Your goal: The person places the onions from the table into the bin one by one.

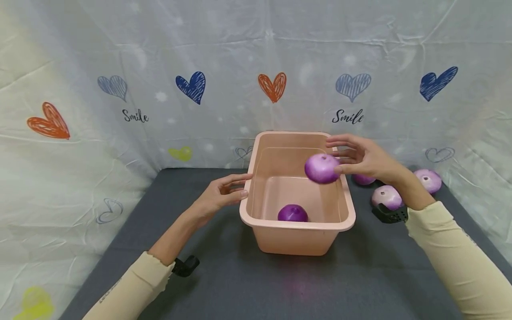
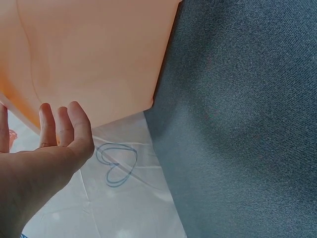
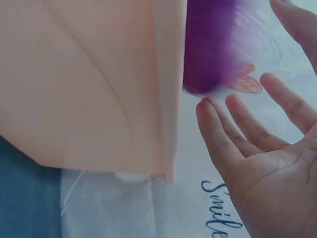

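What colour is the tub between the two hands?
The tub is pale peach-pink, seen best in the head view.

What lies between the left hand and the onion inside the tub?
In the head view, the left wall of the tub, then bare tub floor, separates left hand and onion.

The tub (image 1: 296, 241) stands on the surface (image 1: 240, 289), with the backdrop (image 1: 228, 49) behind it. One onion (image 1: 293, 213) lies in the tub, toward its near end. A second onion (image 1: 321, 168) is in the air over the tub's right half, just left of the right hand (image 1: 362, 158). The left hand (image 1: 220, 193) is at the tub's left rim. To the tub's right, on the surface, lie a third onion (image 1: 363, 180) near its wall, a fourth onion (image 1: 386, 196) farther right and nearer, and a fifth onion (image 1: 429, 180) farthest right.
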The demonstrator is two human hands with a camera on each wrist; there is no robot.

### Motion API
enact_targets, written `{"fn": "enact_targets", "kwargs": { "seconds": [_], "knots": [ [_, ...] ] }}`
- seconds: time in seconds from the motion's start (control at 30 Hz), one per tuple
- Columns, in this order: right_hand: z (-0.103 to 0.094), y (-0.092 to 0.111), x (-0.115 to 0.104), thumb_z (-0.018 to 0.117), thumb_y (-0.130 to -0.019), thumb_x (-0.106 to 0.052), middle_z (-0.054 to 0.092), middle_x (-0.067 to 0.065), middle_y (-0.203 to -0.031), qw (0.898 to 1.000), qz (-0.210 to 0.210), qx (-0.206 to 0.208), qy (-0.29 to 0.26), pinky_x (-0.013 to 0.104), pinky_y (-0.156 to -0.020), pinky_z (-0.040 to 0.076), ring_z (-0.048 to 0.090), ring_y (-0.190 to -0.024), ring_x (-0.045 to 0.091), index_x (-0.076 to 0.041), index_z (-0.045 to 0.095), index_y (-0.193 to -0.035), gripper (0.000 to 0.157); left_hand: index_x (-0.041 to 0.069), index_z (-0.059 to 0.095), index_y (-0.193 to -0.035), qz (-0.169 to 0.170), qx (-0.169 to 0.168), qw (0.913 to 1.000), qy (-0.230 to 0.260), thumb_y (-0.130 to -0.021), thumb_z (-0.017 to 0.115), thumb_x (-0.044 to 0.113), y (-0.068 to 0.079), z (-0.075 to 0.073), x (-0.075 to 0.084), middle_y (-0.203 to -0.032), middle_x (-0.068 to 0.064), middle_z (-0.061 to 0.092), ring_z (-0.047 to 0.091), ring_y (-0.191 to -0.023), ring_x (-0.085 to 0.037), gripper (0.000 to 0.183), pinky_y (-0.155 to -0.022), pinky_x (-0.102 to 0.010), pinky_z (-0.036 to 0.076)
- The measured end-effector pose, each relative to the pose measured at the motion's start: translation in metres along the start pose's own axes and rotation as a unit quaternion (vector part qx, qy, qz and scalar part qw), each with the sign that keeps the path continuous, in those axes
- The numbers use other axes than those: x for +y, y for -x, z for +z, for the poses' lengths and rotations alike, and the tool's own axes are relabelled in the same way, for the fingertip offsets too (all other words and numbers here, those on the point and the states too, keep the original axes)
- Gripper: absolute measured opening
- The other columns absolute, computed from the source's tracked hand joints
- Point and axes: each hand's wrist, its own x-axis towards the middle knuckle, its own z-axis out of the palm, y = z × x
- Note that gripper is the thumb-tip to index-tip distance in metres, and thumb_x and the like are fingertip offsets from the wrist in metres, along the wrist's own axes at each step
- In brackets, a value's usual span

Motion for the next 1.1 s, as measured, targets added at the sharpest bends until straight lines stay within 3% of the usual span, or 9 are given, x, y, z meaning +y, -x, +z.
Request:
{"fn": "enact_targets", "kwargs": {
  "seconds": [0.2,0.3,0.5,1.1],
  "knots": [
    [-0.010,0.011,0.003,0.075,-0.090,0.004,0.053,0.019,-0.142,1.000,0.003,0.022,0.007,0.037,-0.098,0.051,0.054,-0.127,0.041,-0.003,0.051,-0.145,0.060,0.014,0.054,-0.149,-0.001,0.002,1.0000,-0.004,-0.099,0.071,0.020,0.000,0.000,0.001,-0.147,-0.012,0.049,0.054,-0.128,-0.030,0.054,-0.103,-0.052,0.046],
    [-0.018,0.022,0.008,0.073,-0.091,0.004,0.055,0.021,-0.140,0.999,0.007,0.032,0.026,0.032,-0.095,0.052,0.057,-0.125,0.037,-0.001,0.053,-0.143,0.055,0.014,0.054,-0.150,-0.005,0.004,1.0000,-0.006,-0.099,0.071,0.020,0.000,0.000,0.001,-0.147,-0.012,0.049,0.054,-0.128,-0.030,0.054,-0.103,-0.052,0.046],
    [-0.028,0.047,0.018,0.072,-0.093,0.000,0.061,0.015,-0.133,0.996,0.039,0.057,0.062,0.028,-0.090,0.054,0.063,-0.117,0.025,0.000,0.057,-0.138,0.047,0.015,0.055,-0.149,-0.005,0.005,1.0000,-0.002,-0.098,0.071,0.019,-0.001,0.000,0.000,-0.147,-0.012,0.049,0.053,-0.129,-0.031,0.053,-0.104,-0.052,0.045],
    [-0.049,0.110,0.055,0.070,-0.097,-0.006,0.067,0.004,-0.123,0.982,0.114,0.120,0.087,0.022,-0.085,0.054,0.065,-0.110,0.011,0.001,0.061,-0.133,0.037,0.015,0.055,-0.149,-0.002,0.002,1.0000,-0.001,-0.099,0.070,0.021,-0.001,0.000,-0.002,-0.145,-0.012,0.051,0.054,-0.127,-0.030,0.053,-0.103,-0.051,0.047]
  ]
}}
